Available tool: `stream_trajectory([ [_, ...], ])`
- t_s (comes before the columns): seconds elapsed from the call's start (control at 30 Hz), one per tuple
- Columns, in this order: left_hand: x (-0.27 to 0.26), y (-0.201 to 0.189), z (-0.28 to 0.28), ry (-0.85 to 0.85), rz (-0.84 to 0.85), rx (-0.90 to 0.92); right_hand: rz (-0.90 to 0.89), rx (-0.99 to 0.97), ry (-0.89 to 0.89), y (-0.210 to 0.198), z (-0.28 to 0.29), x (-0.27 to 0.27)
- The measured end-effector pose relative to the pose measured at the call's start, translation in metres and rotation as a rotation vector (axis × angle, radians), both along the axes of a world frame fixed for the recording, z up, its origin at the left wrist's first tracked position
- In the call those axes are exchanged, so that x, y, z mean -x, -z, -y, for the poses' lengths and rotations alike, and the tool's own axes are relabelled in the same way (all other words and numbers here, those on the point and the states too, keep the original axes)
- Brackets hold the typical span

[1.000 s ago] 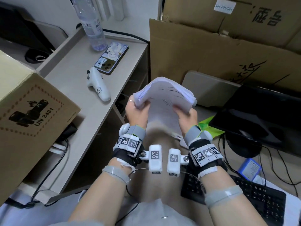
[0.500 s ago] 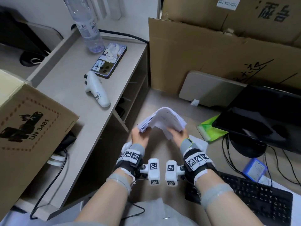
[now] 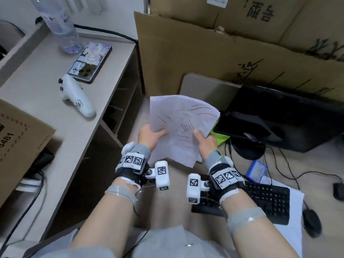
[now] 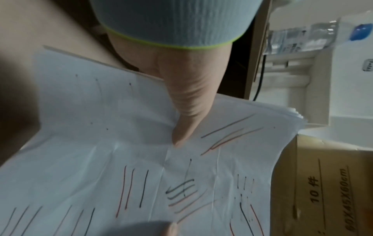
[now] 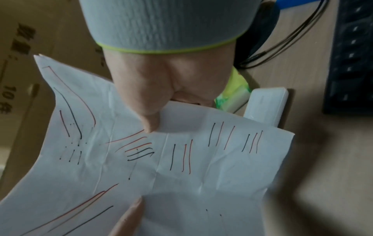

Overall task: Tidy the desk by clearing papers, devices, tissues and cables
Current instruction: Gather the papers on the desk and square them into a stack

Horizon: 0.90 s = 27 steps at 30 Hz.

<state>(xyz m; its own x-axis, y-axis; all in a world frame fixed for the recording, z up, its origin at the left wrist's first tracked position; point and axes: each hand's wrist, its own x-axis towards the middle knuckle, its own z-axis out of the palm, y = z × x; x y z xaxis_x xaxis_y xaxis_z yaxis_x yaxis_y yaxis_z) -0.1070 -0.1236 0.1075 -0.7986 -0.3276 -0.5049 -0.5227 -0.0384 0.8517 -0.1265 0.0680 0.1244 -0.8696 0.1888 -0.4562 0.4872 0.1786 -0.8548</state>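
Note:
A stack of white papers (image 3: pixel 183 123) marked with red and black pen lines is held up over the desk, face toward me. My left hand (image 3: pixel 151 135) grips its left edge, thumb on top of the papers (image 4: pixel 141 167). My right hand (image 3: pixel 203 140) grips the right edge, thumb pressed on the papers (image 5: pixel 181 159). Both sets of fingers are hidden behind the sheets. A phone (image 3: pixel 90 61) and a white controller (image 3: pixel 77 98) lie on the side shelf at left.
A water bottle (image 3: pixel 57 21) stands on the shelf's far end. A black monitor (image 3: pixel 286 116) lies at right with a green tissue pack (image 3: pixel 219 135), a blue box (image 3: pixel 256 171), a keyboard (image 3: pixel 266 200), a mouse (image 3: pixel 311 223) and cables (image 3: pixel 284 161). Cardboard boxes (image 3: pixel 214 51) stand behind; another box (image 3: pixel 18 142) at left.
The paper stack first dropped low toward the desk, then was raised again and turned so its marked face shows. Both hands kept their grip throughout.

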Motion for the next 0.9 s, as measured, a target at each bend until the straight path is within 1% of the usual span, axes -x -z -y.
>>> stream_trajectory([
  [0.1, -0.005, -0.002, -0.028, 0.085, 0.024, -0.172, -0.038, 0.009, 0.05, -0.009, -0.034, -0.004],
  [0.17, -0.01, -0.006, -0.05, 0.124, 0.014, -0.212, -0.048, 0.008, 0.1, -0.013, -0.057, -0.007],
  [0.27, -0.017, -0.019, -0.088, 0.178, -0.02, -0.192, -0.053, 0.1, 0.195, -0.023, -0.092, -0.02],
  [0.37, -0.019, -0.026, -0.106, 0.144, -0.078, -0.145, -0.076, 0.131, 0.205, -0.028, -0.109, -0.029],
  [0.4, -0.023, -0.028, -0.121, 0.138, -0.096, -0.132, -0.086, 0.141, 0.206, -0.03, -0.126, -0.036],
  [0.5, -0.035, -0.04, -0.161, 0.133, -0.14, -0.116, -0.076, 0.156, 0.154, -0.035, -0.171, -0.056],
  [0.57, -0.04, -0.04, -0.176, 0.129, -0.147, -0.117, -0.038, 0.167, 0.085, -0.033, -0.19, -0.068],
  [0.63, -0.055, -0.048, -0.212, 0.153, -0.167, -0.105, -0.005, 0.21, 0.054, -0.029, -0.227, -0.089],
  [0.7, -0.063, -0.047, -0.23, 0.165, -0.157, -0.098, 0.021, 0.203, 0.065, -0.024, -0.246, -0.099],
  [0.77, -0.077, -0.048, -0.258, 0.216, -0.126, -0.11, 0.023, 0.171, 0.11, -0.02, -0.27, -0.115],
  [0.83, -0.089, -0.051, -0.288, 0.243, -0.124, -0.14, 0.013, 0.157, 0.151, -0.021, -0.296, -0.129],
  [0.9, -0.094, -0.054, -0.303, 0.245, -0.14, -0.157, 0.024, 0.151, 0.165, -0.02, -0.307, -0.135],
])
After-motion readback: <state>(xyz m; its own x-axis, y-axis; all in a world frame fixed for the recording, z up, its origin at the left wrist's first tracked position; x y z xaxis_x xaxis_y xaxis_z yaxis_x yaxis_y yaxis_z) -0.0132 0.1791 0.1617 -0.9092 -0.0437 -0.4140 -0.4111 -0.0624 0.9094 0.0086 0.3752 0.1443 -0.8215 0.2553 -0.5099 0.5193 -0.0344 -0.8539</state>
